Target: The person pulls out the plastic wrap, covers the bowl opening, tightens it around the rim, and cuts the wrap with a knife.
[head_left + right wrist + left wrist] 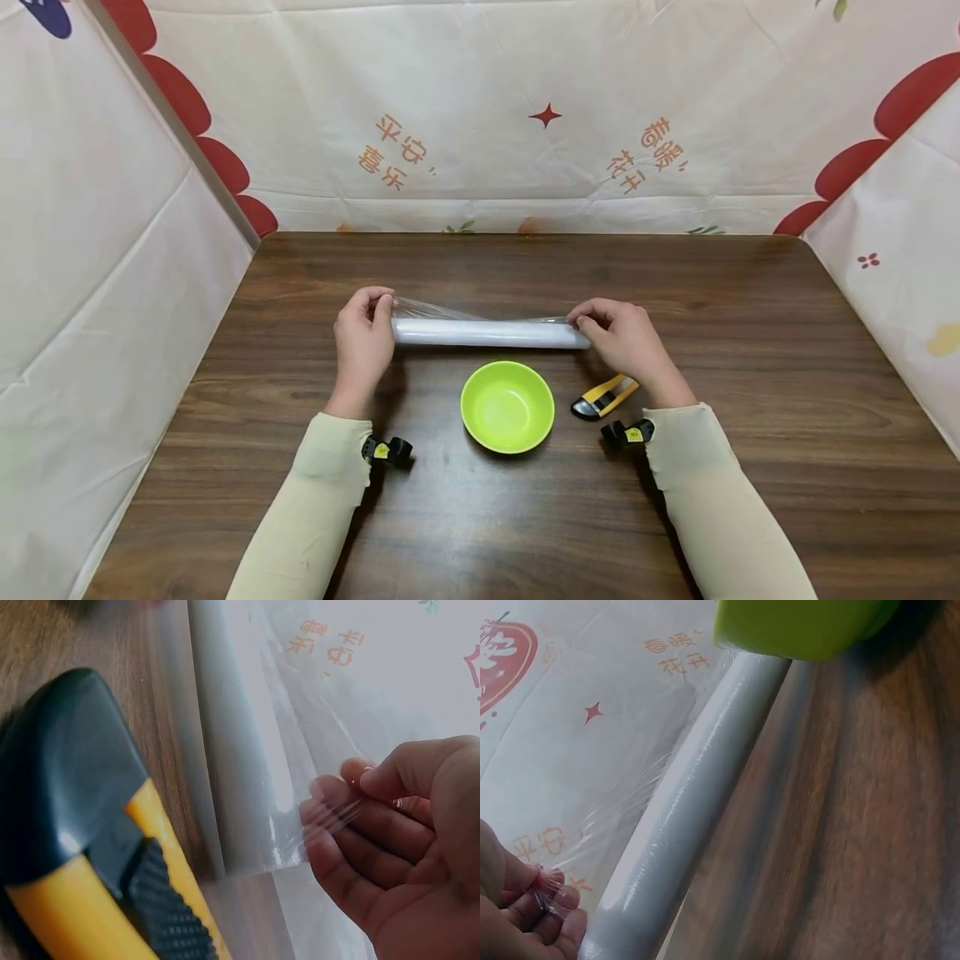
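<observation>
A roll of clear plastic wrap (pixel 487 333) lies crosswise on the table, behind a green bowl (pixel 507 408). At the roll's left end my left hand (pixel 363 333) pinches a bunched corner of the loose film (pixel 551 889) between thumb and fingers. My right hand (pixel 618 333) pinches the other corner at the right end; in the right wrist view the film stretches over its curled fingers (pixel 360 832). Between the two hands the film is drawn up off the roll's far side. A yellow and black utility knife (pixel 604 397) lies just in front of the right hand.
The brown wooden table (pixel 750 350) carries all of these things. Pale printed cloth (pixel 480 100) hangs behind it and along both sides. The bowl stands between my forearms, close in front of the roll.
</observation>
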The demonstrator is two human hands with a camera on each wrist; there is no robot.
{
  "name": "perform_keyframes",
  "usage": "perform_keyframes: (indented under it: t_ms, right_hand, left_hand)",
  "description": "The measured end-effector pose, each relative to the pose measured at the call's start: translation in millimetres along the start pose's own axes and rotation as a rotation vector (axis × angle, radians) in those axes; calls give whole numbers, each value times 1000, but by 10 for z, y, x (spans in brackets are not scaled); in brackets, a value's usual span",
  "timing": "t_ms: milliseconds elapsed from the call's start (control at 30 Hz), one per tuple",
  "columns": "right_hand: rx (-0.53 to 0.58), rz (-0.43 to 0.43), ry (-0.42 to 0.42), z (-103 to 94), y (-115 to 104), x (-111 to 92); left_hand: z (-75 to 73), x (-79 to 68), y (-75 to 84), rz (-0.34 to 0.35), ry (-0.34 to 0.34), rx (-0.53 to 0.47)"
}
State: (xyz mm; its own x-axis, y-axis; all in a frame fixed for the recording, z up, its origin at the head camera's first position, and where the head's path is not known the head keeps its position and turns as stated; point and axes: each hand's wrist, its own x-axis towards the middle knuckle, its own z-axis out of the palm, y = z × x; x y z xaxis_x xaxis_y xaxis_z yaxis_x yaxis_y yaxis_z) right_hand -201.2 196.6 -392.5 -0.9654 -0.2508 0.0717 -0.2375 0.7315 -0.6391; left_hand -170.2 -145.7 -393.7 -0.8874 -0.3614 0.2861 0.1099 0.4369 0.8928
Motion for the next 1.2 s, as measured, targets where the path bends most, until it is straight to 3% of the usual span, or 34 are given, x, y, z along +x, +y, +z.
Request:
perform_keyframes:
  t_ms: [367, 700, 833, 1033, 1200]
  right_hand:
    - [114, 6, -23, -42, 40, -2]
    - [247, -4, -47, -91, 31, -18]
    - [267, -14, -36, -111, -10, -32]
    - [213, -33, 2, -126, -67, -47]
    - [173, -44, 1, -130, -87, -53]
  left_hand:
    - [-33, 85, -39, -68, 1, -205]
    - [-69, 105, -34, -97, -21, -270]
    - [-113, 97, -26, -37, -42, -216]
    - [-172, 69, 48, 71, -51, -52]
    - [-170, 55, 105, 22, -80, -26]
